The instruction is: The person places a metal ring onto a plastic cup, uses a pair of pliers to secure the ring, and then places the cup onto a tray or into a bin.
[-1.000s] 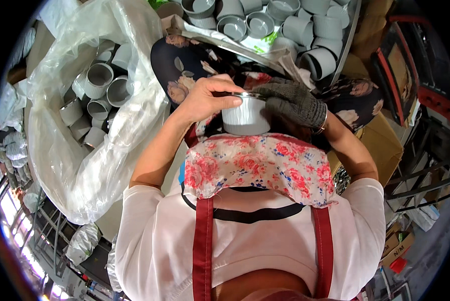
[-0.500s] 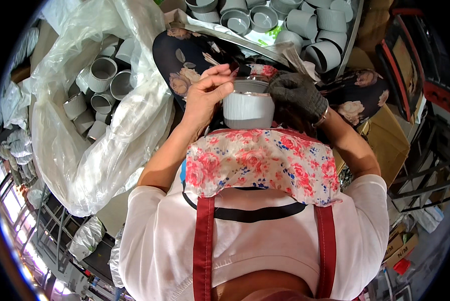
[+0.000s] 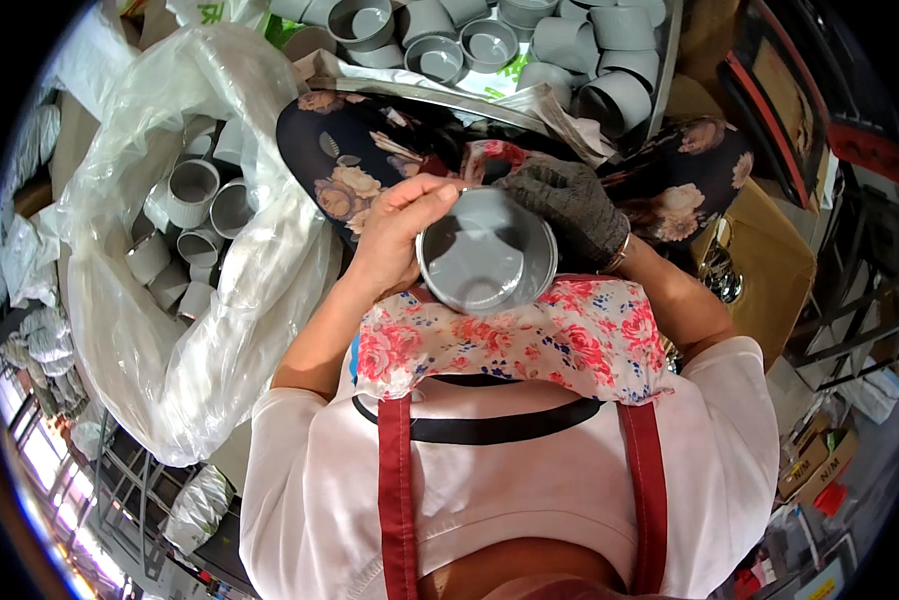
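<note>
A grey ramekin [image 3: 484, 270] with a smooth, shiny inside is tipped so that its round opening faces up toward me, above my lap. My bare left hand [image 3: 401, 228] is closed on its left rim, thumb along the edge. On the far right side of the rim, my right hand [image 3: 574, 208], in a dark grey glove, is closed with bent fingers against the ramekin. The ramekin's outer wall and base are mostly hidden, as are the fingertips behind it. Just below it lies the floral cloth of my apron [image 3: 509, 335].
At the left, a large clear plastic bag [image 3: 194, 390] holds several grey ramekins [image 3: 192, 190]. Beyond my knees stands a metal-edged tray [image 3: 666, 85] with many more ramekins [image 3: 434, 58]. An open cardboard box [image 3: 769, 270] with shiny metal pieces is at my right.
The ramekin has tipped from showing its outer side to showing its inside, and sits lower. My left fingers, raised before near a small dark piece, have come down onto the rim.
</note>
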`<action>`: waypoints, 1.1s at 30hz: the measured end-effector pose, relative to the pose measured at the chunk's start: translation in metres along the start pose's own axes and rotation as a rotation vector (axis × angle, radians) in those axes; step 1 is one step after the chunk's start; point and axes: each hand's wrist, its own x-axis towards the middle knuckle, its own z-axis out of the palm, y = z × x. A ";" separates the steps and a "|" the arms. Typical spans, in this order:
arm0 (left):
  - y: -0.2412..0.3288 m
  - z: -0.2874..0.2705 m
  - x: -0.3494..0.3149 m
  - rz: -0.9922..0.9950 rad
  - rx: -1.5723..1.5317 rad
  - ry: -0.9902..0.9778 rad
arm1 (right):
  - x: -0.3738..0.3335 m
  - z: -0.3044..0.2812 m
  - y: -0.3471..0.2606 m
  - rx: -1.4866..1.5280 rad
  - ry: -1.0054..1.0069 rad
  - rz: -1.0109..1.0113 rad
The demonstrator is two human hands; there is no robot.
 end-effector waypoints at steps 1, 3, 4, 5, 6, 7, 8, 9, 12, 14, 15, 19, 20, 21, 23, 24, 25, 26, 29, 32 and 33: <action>0.002 0.000 -0.004 0.032 0.201 0.045 | -0.002 0.001 0.000 0.088 -0.061 0.023; 0.008 0.002 -0.005 0.104 0.595 0.044 | -0.002 0.003 0.000 0.219 -0.091 0.064; 0.009 0.005 -0.006 0.112 0.502 0.055 | -0.001 0.005 0.001 0.276 -0.071 0.075; 0.009 0.008 -0.007 0.095 0.459 0.079 | 0.004 0.006 0.001 0.194 -0.009 -0.013; 0.010 0.010 -0.006 0.139 0.405 0.090 | 0.007 0.007 0.000 0.106 0.060 -0.096; 0.013 0.012 -0.008 0.158 0.385 0.105 | 0.012 0.005 -0.002 -0.120 0.095 -0.238; 0.017 0.009 -0.008 0.192 0.508 0.168 | 0.014 0.003 -0.004 -0.195 0.164 -0.236; 0.022 0.007 -0.014 0.251 0.607 0.196 | 0.011 -0.004 -0.008 -0.266 0.230 -0.241; 0.048 -0.028 -0.038 0.488 0.709 0.511 | -0.018 -0.034 -0.014 0.312 0.673 0.181; 0.079 -0.061 -0.071 0.661 0.774 0.864 | -0.060 -0.096 0.006 -0.036 0.931 0.173; 0.092 -0.075 -0.090 0.716 0.837 1.092 | -0.082 -0.124 0.020 -0.081 1.085 0.227; 0.123 -0.116 -0.133 0.554 1.283 1.690 | -0.194 -0.184 0.064 -0.208 1.692 0.678; 0.126 -0.120 -0.128 0.684 1.171 1.583 | -0.204 -0.198 0.080 -0.381 1.744 0.739; 0.130 -0.119 -0.121 0.722 1.064 1.501 | -0.216 -0.203 0.086 -0.374 1.705 0.812; 0.116 -0.110 -0.096 0.763 1.147 1.381 | -0.227 -0.214 0.093 -0.234 1.694 0.729; 0.113 -0.102 -0.075 0.792 1.157 1.261 | -0.227 -0.222 0.096 -0.325 1.674 0.718; 0.111 -0.092 -0.057 0.777 1.136 1.176 | -0.224 -0.231 0.098 -0.416 1.652 0.704; 0.106 -0.080 -0.037 0.805 1.123 1.082 | -0.221 -0.244 0.098 -0.526 1.574 0.640; 0.098 -0.047 0.017 0.860 1.000 0.819 | -0.207 -0.287 0.102 -0.714 1.488 0.644; 0.097 -0.029 0.061 0.840 1.014 0.739 | -0.179 -0.342 0.110 -0.929 1.308 0.634; 0.096 -0.027 0.074 0.842 1.046 0.690 | -0.167 -0.361 0.112 -1.075 1.227 0.592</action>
